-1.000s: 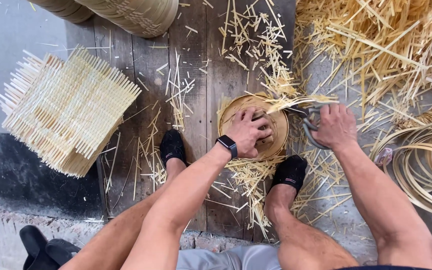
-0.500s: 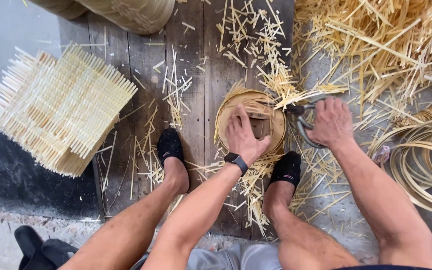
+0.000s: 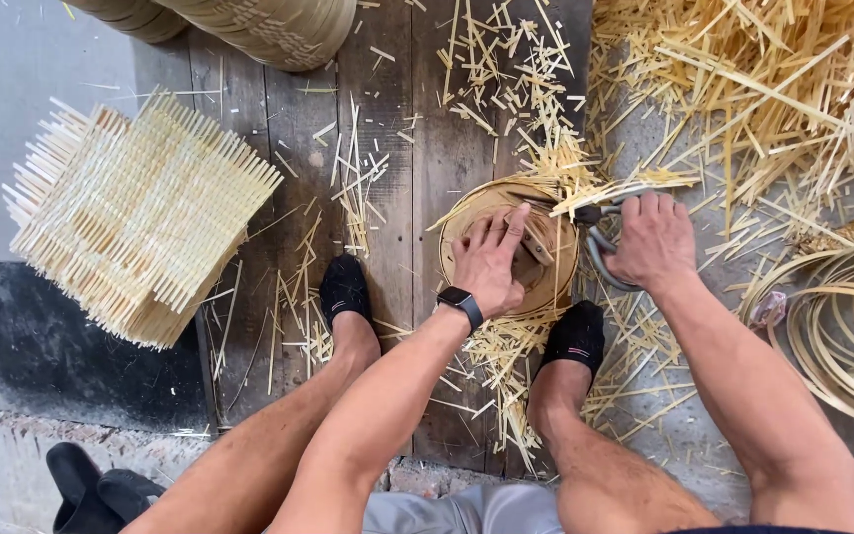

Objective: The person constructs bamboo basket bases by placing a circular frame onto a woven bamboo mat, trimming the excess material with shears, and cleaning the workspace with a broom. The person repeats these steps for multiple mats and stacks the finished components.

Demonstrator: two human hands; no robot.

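A small round woven bamboo basket [image 3: 467,213] lies on the dark wooden boards between my two feet. My left hand [image 3: 491,265], with a black watch on the wrist, presses flat on a wooden form inside the basket, fingers spread. My right hand [image 3: 652,242] grips grey-handled shears [image 3: 600,259] at the basket's right rim, where loose bamboo strip ends [image 3: 625,188] stick out. The blades are mostly hidden by the strips.
A stack of square woven bamboo mats [image 3: 135,218] sits at the left. Cut bamboo slivers [image 3: 773,99] pile up at the upper right. Coiled bamboo hoops [image 3: 842,316] lie at the right edge. Round woven baskets [image 3: 259,25] lie at the top. Black shoes [image 3: 86,480] rest at the lower left.
My left hand has slid from the basket's edge onto the wooden form inside it. The basket has turned a little. My right hand keeps the shears at the rim.
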